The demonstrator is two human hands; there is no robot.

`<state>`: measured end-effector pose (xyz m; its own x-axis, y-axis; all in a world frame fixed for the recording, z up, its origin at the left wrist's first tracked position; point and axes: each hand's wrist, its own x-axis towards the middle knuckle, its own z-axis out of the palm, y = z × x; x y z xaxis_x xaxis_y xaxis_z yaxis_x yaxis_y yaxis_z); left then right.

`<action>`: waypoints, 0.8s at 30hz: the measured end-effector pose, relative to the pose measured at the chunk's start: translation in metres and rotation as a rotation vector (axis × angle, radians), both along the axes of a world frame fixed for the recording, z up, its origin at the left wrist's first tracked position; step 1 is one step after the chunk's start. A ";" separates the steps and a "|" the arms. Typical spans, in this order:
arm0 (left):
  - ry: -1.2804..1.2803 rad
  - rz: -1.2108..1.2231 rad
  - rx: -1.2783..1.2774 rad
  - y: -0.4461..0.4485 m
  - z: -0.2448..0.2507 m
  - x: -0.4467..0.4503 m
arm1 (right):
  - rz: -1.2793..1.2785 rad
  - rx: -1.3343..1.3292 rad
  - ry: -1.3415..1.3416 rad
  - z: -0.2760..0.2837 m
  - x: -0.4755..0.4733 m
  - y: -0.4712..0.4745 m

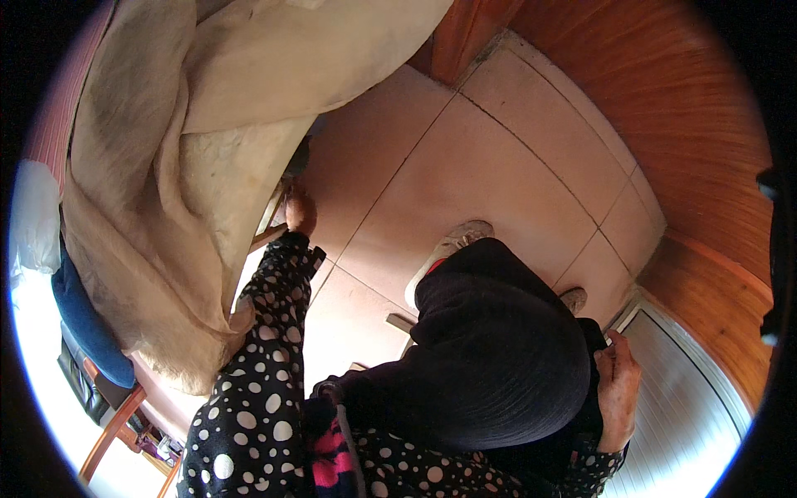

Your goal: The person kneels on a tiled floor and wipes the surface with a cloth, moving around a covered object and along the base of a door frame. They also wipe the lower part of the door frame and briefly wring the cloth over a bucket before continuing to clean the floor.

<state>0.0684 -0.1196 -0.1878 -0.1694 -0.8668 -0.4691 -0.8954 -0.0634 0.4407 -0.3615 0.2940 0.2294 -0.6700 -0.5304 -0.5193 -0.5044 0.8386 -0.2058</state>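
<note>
My left hand [301, 210] reaches low past the hanging edge of a beige cloth [243, 149], close to a wooden bar [269, 238]. Its fingers are mostly hidden in shadow behind the cloth, so what they touch cannot be made out. Over on the right, my right hand [619, 389] lies against the side of my leg in dark trousers [504, 348]. The fingers there are bent, and their tips merge with dark fabric; no separate object in them can be made out.
Pinkish floor tiles [473, 162] spread ahead of my shoe [464, 239]. Wood panelling [672, 93] and a ribbed, metal-framed panel [679, 373] border the right. Pale wooden pieces [398, 322] lie beside my leg. At left are a blue cushion-like item [90, 317] and a translucent plastic bag [36, 218].
</note>
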 end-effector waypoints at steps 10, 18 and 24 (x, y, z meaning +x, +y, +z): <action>-0.185 0.015 -0.049 0.171 0.059 0.005 | 0.006 -0.032 0.026 0.004 0.007 -0.013; -0.203 -0.019 -0.274 0.133 0.043 -0.022 | -0.064 0.025 -0.006 0.001 0.003 -0.006; -0.056 -0.235 -0.327 0.008 0.018 -0.011 | -0.053 0.036 -0.050 -0.001 0.001 -0.006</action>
<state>0.0579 -0.1117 -0.1696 -0.3625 -0.9125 -0.1894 -0.8920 0.2808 0.3543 -0.3601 0.2876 0.2287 -0.6693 -0.4752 -0.5711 -0.4490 0.8712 -0.1986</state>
